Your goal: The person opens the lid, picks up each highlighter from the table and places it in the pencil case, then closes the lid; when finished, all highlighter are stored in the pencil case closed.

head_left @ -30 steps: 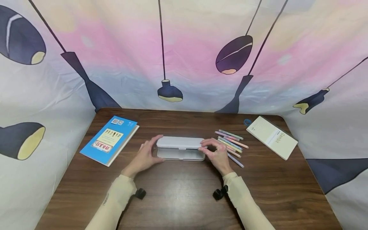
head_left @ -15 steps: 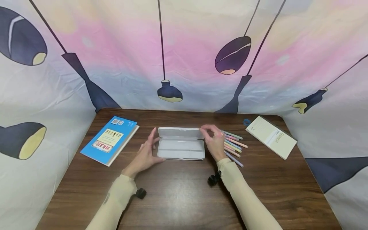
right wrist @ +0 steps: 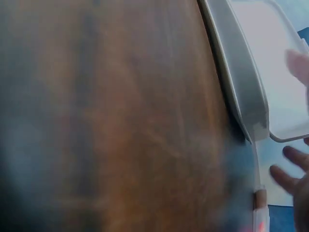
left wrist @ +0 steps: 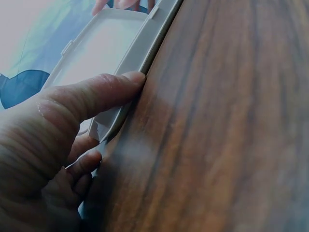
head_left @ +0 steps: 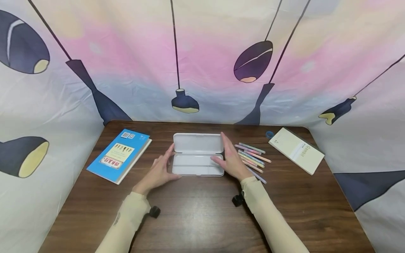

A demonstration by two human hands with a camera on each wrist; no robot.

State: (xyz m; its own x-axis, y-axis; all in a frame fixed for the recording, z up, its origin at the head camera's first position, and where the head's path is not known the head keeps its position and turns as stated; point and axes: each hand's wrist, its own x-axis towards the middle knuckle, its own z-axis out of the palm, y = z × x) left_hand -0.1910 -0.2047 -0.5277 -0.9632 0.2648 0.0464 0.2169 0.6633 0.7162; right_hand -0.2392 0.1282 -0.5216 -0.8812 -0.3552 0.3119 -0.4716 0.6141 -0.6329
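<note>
In the head view a white pencil case (head_left: 191, 160) lies mid-table with its lid (head_left: 197, 143) raised at the back. Its bare inside shows a long compartment and smaller divided ones. My left hand (head_left: 157, 175) holds the left end, thumb on the front wall and fingers around the end and back; the left wrist view shows the thumb (left wrist: 108, 92) against the case's rim. At the right end is my right hand (head_left: 235, 163), fingers extended beside the lid and thumb over the tray. Its fingers (right wrist: 285, 180) appear spread and apart from the lid in the right wrist view.
Several pastel pens (head_left: 251, 156) lie loose just right of the right hand. A blue book (head_left: 119, 154) is at the left, a cream notebook (head_left: 297, 151) at the right. A small blue ring (head_left: 269, 134) sits by the notebook. A printed curtain (head_left: 209, 63) hangs behind the table (head_left: 196, 218).
The lid has swung up and back from nearly closed. My right hand, which pinched the lid's right corner, has let go and spread its fingers. The left hand has barely moved.
</note>
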